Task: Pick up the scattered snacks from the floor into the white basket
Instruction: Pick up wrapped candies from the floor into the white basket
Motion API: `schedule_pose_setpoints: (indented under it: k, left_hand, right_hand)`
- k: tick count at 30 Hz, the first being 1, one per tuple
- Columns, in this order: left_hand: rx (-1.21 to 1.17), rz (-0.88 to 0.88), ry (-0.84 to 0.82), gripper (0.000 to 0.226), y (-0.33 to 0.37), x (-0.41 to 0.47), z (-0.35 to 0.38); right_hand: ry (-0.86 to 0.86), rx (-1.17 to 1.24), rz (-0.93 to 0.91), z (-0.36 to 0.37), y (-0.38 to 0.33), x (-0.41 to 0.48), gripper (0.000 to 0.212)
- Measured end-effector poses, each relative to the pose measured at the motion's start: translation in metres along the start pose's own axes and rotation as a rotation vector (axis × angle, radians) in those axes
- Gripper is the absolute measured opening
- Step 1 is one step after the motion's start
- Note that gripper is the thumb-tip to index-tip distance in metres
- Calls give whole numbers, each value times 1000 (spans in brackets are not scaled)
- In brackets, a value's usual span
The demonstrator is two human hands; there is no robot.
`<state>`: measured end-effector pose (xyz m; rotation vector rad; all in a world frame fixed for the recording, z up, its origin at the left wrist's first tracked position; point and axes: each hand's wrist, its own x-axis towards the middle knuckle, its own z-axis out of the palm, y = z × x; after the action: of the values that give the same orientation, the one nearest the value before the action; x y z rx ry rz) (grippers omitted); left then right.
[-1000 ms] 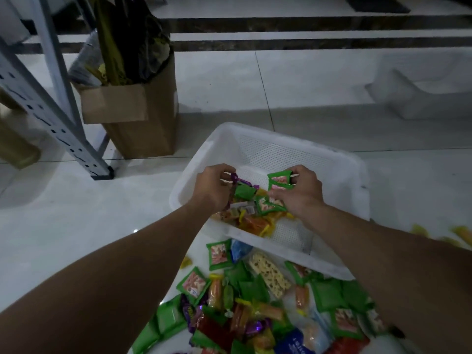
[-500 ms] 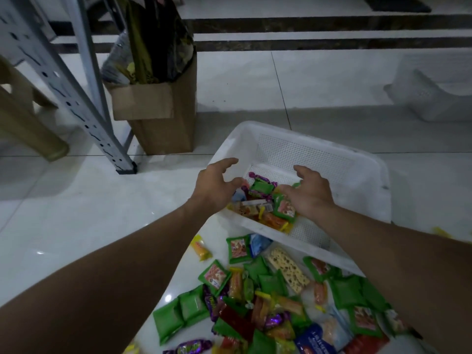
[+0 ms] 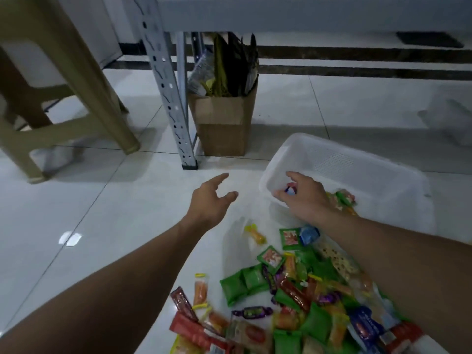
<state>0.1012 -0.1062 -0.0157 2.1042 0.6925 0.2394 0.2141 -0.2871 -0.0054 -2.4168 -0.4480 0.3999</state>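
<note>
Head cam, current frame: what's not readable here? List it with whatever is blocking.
All in the head view:
- white basket: the near part of its inside is hidden behind the right hand.
- small blue item at that hand's fingertips: too small to tell whether it is pinched or lying in the basket.
- snack pile: cut off by the bottom edge and partly covered by the right forearm.
- wrapper print: blurred, unreadable.
- cardboard box: contents too dark.

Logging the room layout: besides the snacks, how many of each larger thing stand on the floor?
White basket: 1
Cardboard box: 1
Beige stool: 1
Grey metal rack: 1
Blurred pale thing, far right: 1
Total: 5
</note>
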Motion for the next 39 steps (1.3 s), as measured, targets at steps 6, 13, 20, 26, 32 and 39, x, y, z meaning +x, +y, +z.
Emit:
schedule_pose_setpoints:
  k: [6,13,20,26,32,39]
  left_hand:
    - [57,-97,-16,56,-70,-45,-36]
    - [106,-192,-86,59,-126,-82,-49]
    - [139,-218,-133,59,-154,-103,-55]
    - [181,-196,-190,61,-174,-117,-67]
    - [249,-179,-272,64,-185,-124,-67]
    - [386,-201,-302,66,-192,-116,-39]
  right_hand:
    - [-118,8,-37,55,-23,-33,72]
    - [-352,-147,-41,119,-23,-73,75]
    - [-452,-290,-62,175,-37,-101,75]
    - [-389,-334,10,210,-50,-114,63]
    - [-366,-278,111,221,-48,-108,55]
    - [-292,-183,171,207,-40,-93,34]
